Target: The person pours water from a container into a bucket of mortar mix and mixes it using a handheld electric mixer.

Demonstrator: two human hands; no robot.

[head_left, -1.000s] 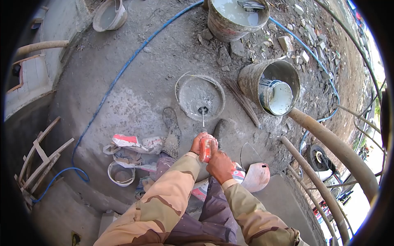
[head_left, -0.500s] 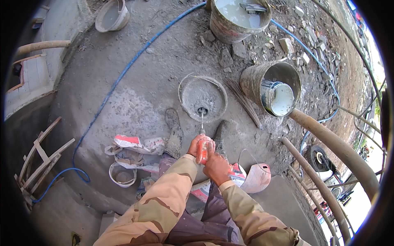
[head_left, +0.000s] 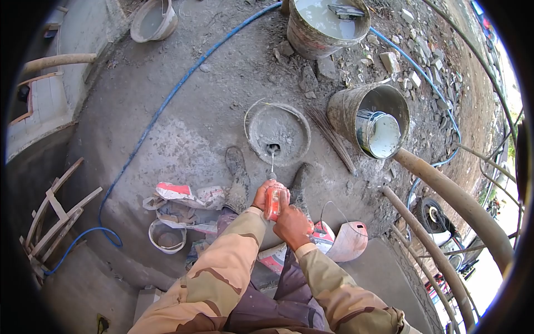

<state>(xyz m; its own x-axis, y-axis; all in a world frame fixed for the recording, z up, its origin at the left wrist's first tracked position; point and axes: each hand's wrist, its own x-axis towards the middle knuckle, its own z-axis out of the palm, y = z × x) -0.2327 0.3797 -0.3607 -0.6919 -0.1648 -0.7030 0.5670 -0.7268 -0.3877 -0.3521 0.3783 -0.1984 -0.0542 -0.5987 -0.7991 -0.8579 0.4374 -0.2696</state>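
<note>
The drill [head_left: 273, 203] is up off the floor [head_left: 183, 106], right in front of the person, and its thin rod [head_left: 272, 161] points into the pail [head_left: 308, 136]. The left hand [head_left: 260, 196] is closed round the front of the drill, and the right hand [head_left: 293, 225] is closed on the back part. The drill looks hard and stiff, and I think it is a bit heavy, so two hands suit it. It may twist when it spins. The back part and the thick front look like good spots to hold; the rod looks like a bad one. The grey mix [head_left: 281, 125] looks thick and soft, and it may drag on the rod. The low end of the rod is lost in a dark spot in the mix, so I cannot tell its shape. The right hand hides the back of the drill, and I cannot see a switch. Some left fingers are hidden under the drill. The big tub [head_left: 311, 40] is cut off at the top.
</note>
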